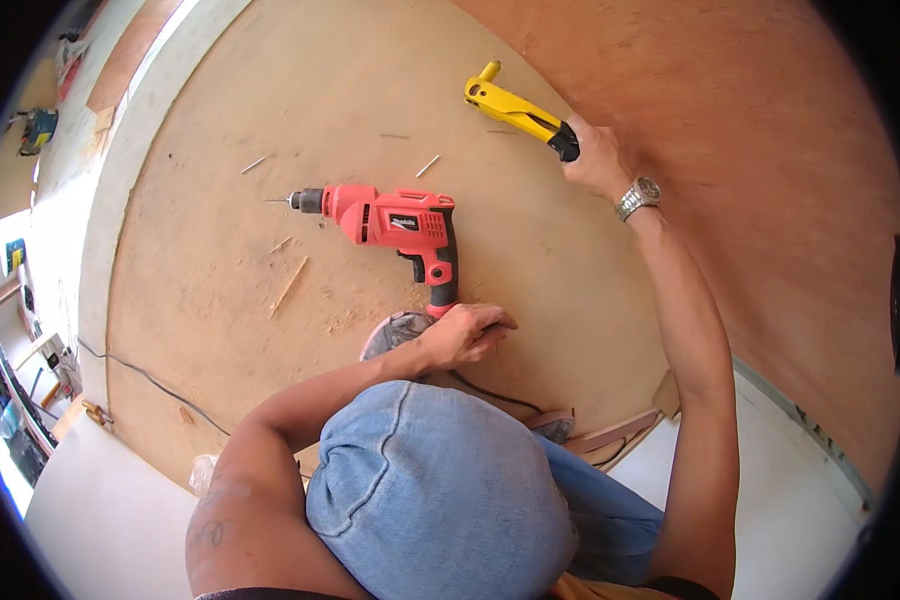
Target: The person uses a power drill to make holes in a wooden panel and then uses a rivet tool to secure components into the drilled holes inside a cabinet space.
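My right hand (596, 158) is closed around the handle end of a yellow hand riveter (515, 104) with a black grip. The tool points up and left over the wooden board (270, 90), its nose end away from me. My left hand (467, 335) rests just below the handle of a red corded drill (390, 220), fingers curled together; whatever they may hold is hidden. Lying on its side, the drill has its black chuck and thin bit toward the left. Thin blind rivets, one (428, 166) above the drill and another (254, 165) left of it, lie on the board.
A thin wood sliver (288, 287) and sawdust lie near the drill. A dark cable (155, 380) runs along the board's lower left. My denim-covered knee (450, 480) rises in front. A reddish wood panel (730, 110) borders the right side; tools (38, 130) stand at far left.
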The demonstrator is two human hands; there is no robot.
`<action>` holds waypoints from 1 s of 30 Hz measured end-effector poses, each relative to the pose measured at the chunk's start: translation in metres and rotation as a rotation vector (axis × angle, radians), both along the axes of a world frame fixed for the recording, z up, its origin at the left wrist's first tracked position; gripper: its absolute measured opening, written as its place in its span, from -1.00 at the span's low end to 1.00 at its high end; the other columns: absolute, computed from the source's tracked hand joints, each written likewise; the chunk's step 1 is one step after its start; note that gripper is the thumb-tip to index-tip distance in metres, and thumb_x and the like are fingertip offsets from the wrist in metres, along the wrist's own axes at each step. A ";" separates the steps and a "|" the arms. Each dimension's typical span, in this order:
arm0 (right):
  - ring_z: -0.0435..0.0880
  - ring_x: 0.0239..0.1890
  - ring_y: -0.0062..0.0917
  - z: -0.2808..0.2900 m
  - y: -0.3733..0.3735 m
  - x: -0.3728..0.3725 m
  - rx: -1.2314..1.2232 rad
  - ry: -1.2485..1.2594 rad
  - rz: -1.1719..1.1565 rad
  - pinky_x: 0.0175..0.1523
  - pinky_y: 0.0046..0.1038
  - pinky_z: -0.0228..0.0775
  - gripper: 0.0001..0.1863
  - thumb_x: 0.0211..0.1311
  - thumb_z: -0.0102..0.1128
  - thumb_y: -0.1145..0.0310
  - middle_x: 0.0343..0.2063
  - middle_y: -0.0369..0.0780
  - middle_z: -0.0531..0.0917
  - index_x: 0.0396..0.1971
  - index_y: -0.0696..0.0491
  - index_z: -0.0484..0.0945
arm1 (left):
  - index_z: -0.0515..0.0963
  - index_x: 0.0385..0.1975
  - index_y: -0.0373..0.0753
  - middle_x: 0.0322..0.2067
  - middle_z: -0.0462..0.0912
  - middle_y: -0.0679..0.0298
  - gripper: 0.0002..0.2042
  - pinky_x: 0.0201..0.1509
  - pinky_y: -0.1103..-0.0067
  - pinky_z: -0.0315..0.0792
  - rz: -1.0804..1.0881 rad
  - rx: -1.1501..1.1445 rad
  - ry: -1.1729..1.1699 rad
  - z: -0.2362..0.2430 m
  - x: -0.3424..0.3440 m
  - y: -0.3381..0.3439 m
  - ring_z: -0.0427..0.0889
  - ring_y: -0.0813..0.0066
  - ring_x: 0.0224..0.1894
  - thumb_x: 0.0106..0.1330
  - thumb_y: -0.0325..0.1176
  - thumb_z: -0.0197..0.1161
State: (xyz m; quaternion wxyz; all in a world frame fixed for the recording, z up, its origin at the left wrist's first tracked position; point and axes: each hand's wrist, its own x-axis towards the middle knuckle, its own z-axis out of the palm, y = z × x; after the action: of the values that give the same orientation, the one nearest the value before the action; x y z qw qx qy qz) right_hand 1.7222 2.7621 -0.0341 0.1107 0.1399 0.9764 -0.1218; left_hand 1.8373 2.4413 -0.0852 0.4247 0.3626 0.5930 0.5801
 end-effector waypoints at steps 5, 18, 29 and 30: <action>0.71 -0.33 -0.01 -0.008 0.015 0.006 0.013 0.060 -0.004 -0.27 -0.05 0.50 -0.79 0.17 0.29 0.25 -0.46 -0.03 0.72 -0.24 -0.01 0.58 | 0.62 -0.10 -0.34 -0.27 0.72 0.02 -0.84 -0.14 0.36 0.59 -0.012 -0.024 -0.005 0.004 0.002 0.002 0.74 0.10 -0.21 0.38 -0.50 0.25; 0.73 -0.29 -0.02 0.014 -0.003 0.003 -0.083 -0.003 0.046 -0.20 -0.09 0.54 -0.76 0.08 0.27 0.29 -0.41 -0.03 0.73 -0.22 0.00 0.61 | 0.62 -0.09 -0.34 -0.28 0.73 0.05 -0.84 -0.14 0.40 0.61 -0.002 -0.048 -0.039 -0.001 0.002 0.000 0.77 0.19 -0.21 0.40 -0.52 0.21; 0.73 -0.31 -0.05 0.008 0.005 0.001 -0.137 -0.020 0.044 -0.22 -0.03 0.53 -0.77 0.07 0.26 0.29 -0.44 -0.02 0.73 -0.28 0.05 0.60 | 0.61 -0.08 -0.34 -0.30 0.73 0.06 -0.84 -0.16 0.43 0.62 0.002 -0.026 -0.071 0.000 0.003 0.001 0.78 0.23 -0.23 0.41 -0.53 0.21; 0.73 -0.31 -0.04 0.000 0.013 -0.002 -0.132 0.019 0.054 -0.21 -0.04 0.53 -0.77 0.07 0.26 0.28 -0.43 -0.02 0.73 -0.28 0.05 0.60 | 0.61 -0.08 -0.34 -0.30 0.73 0.06 -0.84 -0.16 0.43 0.62 0.003 -0.026 -0.070 -0.002 0.003 0.001 0.78 0.23 -0.23 0.41 -0.53 0.21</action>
State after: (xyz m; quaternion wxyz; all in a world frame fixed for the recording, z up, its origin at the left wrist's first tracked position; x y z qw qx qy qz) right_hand 1.7205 2.7750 -0.0343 0.1138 0.1048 0.9707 -0.1841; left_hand 1.8408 2.4422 -0.0869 0.4491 0.3356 0.5856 0.5854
